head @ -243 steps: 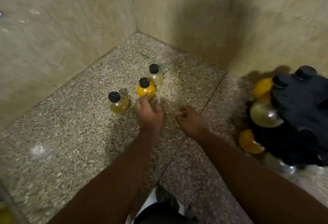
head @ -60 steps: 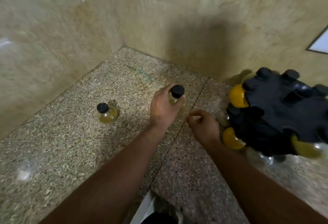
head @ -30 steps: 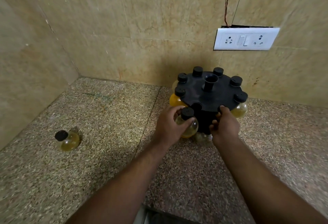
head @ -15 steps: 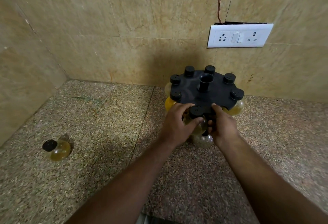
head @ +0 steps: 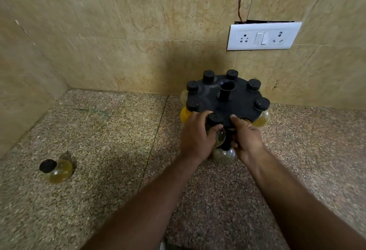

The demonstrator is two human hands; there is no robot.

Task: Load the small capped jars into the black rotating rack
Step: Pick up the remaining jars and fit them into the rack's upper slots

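We see the rack (head: 235, 101) against the counter's (head: 111, 140) back edge. Our left hand (head: 195, 136) curls round a jar (head: 216, 129) at the rack's near rim; our right hand (head: 246, 137) grips that rim, thumb on top. Another jar (head: 56, 170) stands near the left edge.

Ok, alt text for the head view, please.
A left hand seats a small capped jar into the front edge of a black rotating rack, steadied by the right hand. One more jar stands apart, left, on the speckled counter.
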